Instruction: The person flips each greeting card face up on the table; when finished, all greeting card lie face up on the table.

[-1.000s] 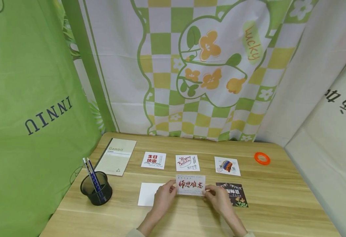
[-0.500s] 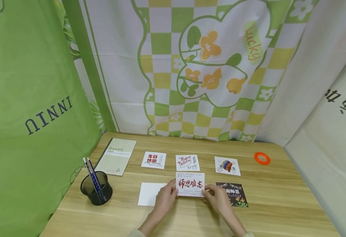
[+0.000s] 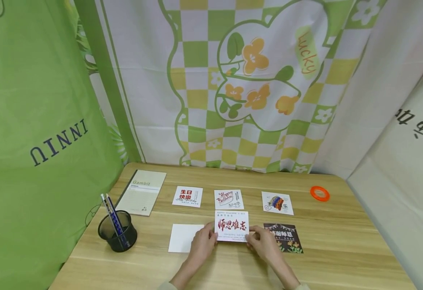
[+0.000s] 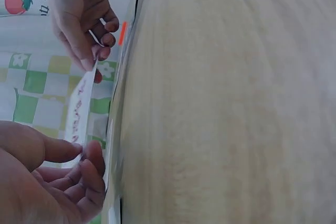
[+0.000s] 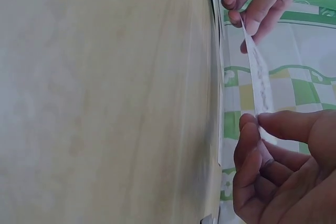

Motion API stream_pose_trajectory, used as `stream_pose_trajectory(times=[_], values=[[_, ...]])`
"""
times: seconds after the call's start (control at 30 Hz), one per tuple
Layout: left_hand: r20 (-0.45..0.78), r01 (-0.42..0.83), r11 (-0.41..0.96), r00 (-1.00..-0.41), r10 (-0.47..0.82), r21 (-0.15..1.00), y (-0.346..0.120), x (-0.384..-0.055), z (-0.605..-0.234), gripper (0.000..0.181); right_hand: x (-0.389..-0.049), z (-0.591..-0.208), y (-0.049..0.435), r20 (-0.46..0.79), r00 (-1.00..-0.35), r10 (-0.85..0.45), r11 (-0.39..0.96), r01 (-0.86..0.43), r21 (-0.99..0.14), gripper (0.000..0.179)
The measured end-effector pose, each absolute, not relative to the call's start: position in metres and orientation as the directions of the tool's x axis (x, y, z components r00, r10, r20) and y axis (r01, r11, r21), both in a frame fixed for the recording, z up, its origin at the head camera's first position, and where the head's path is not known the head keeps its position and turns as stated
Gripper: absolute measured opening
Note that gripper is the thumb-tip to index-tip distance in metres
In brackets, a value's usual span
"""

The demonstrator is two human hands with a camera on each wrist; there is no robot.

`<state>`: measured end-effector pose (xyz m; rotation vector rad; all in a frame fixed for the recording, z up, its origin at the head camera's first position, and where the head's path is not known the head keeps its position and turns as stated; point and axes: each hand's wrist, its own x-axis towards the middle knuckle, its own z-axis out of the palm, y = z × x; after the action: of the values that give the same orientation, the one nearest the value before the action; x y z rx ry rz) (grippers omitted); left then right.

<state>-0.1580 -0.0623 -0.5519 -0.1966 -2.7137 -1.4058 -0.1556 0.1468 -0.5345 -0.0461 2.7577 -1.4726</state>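
A white greeting card (image 3: 232, 226) with large red Chinese characters is held in both hands above the table, its printed face toward the head camera. My left hand (image 3: 201, 243) pinches its left edge between thumb and fingers. At the opposite edge, my right hand (image 3: 265, 243) pinches it the same way. Both wrist views show the card (image 5: 258, 80) nearly edge-on, raised off the wood. A blank white card (image 3: 182, 238) lies beside the left hand, partly covered by it. Beside the right hand is a dark card (image 3: 291, 237) with orange flowers, also partly hidden.
Behind lie three white birthday cards: one with red characters (image 3: 188, 196), a "Happy Birthday" card (image 3: 229, 199) and one with a colourful drawing (image 3: 277, 203). An orange ring (image 3: 320, 193) is at right. A Gambit notebook (image 3: 142, 192) and mesh pen cup (image 3: 118, 231) with pencils stand left.
The held card has tilted to face the head camera more squarely, so its print shows brighter and larger. Both hands keep their grip; the cards on the table stay put.
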Motion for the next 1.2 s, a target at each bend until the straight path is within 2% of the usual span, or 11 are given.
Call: stream_pose_trajectory(times=[0.23,0.5,0.83,1.0,1.2], values=[[0.078,0.106,0.517,-0.994,0.075,0.849,-0.0617,-0.1571,-0.5536,0.043,-0.1561,-0.5373,0.1472,0.014,-0.999,-0.047,0.576,-0.039,-0.816,0.039],[0.071,0.076,0.561,-0.997,0.031,0.824,-0.0600,-0.1581,-0.5565,0.042,-0.1585,-0.5396,0.1458,0.014,-0.999,-0.035,0.576,-0.032,-0.817,0.038],[0.052,0.057,0.559,-0.998,0.025,0.827,-0.0591,-0.1584,-0.5569,0.031,-0.1575,-0.5374,0.1428,0.006,-1.000,-0.015,0.580,-0.014,-0.814,0.033],[0.027,0.064,0.549,-0.997,0.076,0.833,-0.0603,-0.1601,-0.5545,0.013,-0.1572,-0.5367,0.1431,-0.007,-1.000,-0.018,0.571,-0.005,-0.821,0.031],[0.002,0.075,0.547,-0.991,0.133,0.833,-0.0622,-0.1627,-0.5529,0.005,-0.1573,-0.5366,0.1434,-0.028,-0.999,-0.017,0.566,0.013,-0.824,0.028]])
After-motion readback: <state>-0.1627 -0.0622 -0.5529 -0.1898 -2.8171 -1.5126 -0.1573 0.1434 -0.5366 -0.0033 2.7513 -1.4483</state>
